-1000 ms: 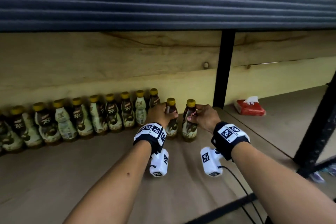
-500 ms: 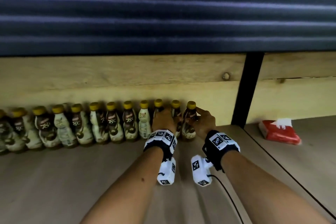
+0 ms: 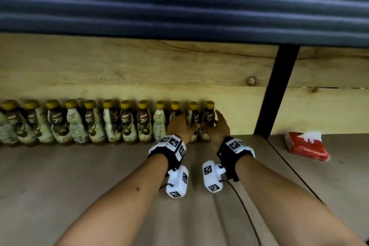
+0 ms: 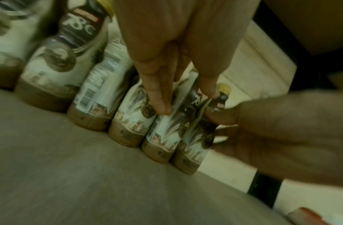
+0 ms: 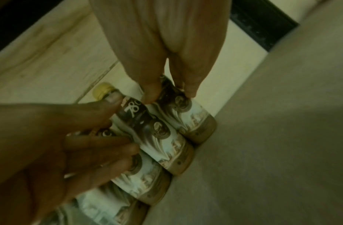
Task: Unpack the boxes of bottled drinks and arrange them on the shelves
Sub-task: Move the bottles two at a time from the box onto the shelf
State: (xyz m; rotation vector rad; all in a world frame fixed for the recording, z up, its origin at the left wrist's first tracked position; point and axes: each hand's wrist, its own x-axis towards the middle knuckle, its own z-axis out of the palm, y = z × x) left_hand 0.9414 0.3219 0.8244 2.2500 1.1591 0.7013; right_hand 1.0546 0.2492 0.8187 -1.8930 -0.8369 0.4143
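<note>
A row of several brown-and-white drink bottles with yellow caps [image 3: 125,122] stands along the back of the shelf [image 3: 79,189]. The two at the right end, the second-last bottle [image 3: 193,115] [image 4: 162,141] [image 5: 166,144] and the last bottle [image 3: 209,115] [image 4: 193,146] [image 5: 197,120], stand upright on the board. My left hand [image 3: 178,126] [image 4: 176,45] lays straight fingers against the second-last bottle and its neighbours. My right hand [image 3: 218,128] [image 5: 162,38] touches the last bottle with extended fingers, its thumb on the front.
A black upright post [image 3: 277,90] stands just right of the row. A red tissue pack [image 3: 305,146] lies on the neighbouring shelf board. A pale wooden back board [image 3: 139,70] closes the rear, and a dark ribbed edge [image 3: 179,6] overhangs above.
Both hands carried the two bottles back and set them at the right end of the row. Their fingers have loosened from a grip to a straight touch.
</note>
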